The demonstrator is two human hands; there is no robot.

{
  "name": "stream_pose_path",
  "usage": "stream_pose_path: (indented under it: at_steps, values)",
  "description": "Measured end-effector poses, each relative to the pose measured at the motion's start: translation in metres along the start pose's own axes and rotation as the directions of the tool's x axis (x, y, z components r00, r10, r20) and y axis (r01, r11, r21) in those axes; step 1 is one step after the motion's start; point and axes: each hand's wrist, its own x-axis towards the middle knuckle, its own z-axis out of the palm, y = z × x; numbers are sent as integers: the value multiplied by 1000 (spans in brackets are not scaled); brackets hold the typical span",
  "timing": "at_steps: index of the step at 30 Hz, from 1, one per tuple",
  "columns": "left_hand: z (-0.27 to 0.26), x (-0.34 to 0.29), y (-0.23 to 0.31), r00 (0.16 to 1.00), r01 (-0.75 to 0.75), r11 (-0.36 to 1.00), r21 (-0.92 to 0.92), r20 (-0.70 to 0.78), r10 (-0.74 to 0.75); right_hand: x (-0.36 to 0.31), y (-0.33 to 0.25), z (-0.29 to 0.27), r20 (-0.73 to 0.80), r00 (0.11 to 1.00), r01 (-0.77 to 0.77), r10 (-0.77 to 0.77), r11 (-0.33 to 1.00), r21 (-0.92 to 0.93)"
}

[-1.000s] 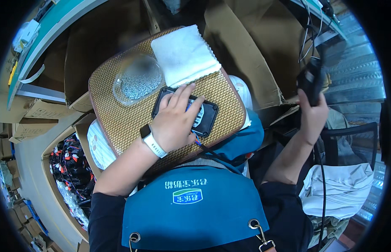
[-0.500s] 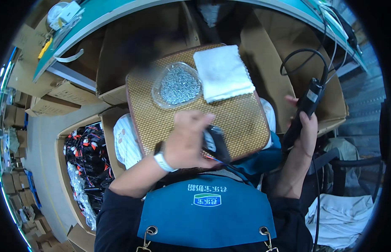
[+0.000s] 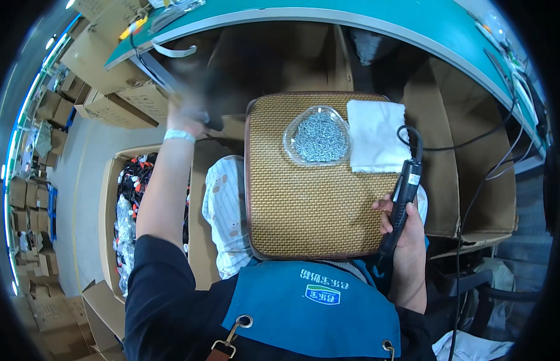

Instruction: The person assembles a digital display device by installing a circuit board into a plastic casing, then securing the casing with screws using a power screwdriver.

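Seated worker at a woven board, viewed from above, left to right. At the far left, stacked cardboard boxes (image 3: pixel 18 192) line the floor. Nearer stands an open carton (image 3: pixel 108 222) of black wired parts (image 3: pixel 130 177) with red and white ends, a crumpled clear plastic bag (image 3: pixel 124 219) lying among them; the left forearm passes over this carton and hides part of its contents. The left hand (image 3: pixel 186 117), blurred, is extended beside the leg of the teal bench (image 3: pixel 328 17). A dark, blurred object (image 3: pixel 214 99) lies at its fingers; whether they close on it cannot be told. The bench overhangs the cardboard (image 3: pixel 280 63) behind the board. Centre: the woven board (image 3: pixel 310 210) rests across the lap, bearing a clear tray (image 3: pixel 287 143) of small silvery screws (image 3: pixel 321 138) and, just beside it, a folded white cloth (image 3: pixel 376 135). Right: the right hand (image 3: pixel 407 231) grips a black handheld tool (image 3: pixel 402 207), tilted, over the board's right edge, partly covering that edge. The tool's looped cord (image 3: pixel 460 148) crosses in front of another open carton (image 3: pixel 485 165).
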Motion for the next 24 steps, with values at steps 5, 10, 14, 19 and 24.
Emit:
stream_pose_path:
  at_steps: [5, 10, 14, 19, 24]
  values:
    - [3, 90, -23, 977, 185, 979, 90, -124, -174, 2, 3, -11, 4, 1000, -21, 21, 1000, 15]
    - [51, 108, -57, 938, 272, 814, 513, -332, -104, 0, 8, -19, -22, 1000, 11, -9, 997, 81]
    - [40, 138, -59, 973, -37, 942, 334, -204, 111, 0, 8, -19, -3, 1000, 11, -11, 997, 82]
    - [18, 162, -50, 992, 57, 969, 241, -123, -28, 1, 9, -22, 37, 999, 15, -19, 996, 84]
    - [-3, 133, -55, 963, -204, 831, 517, -46, 265, 0, 12, -24, 19, 999, 25, -27, 995, 97]
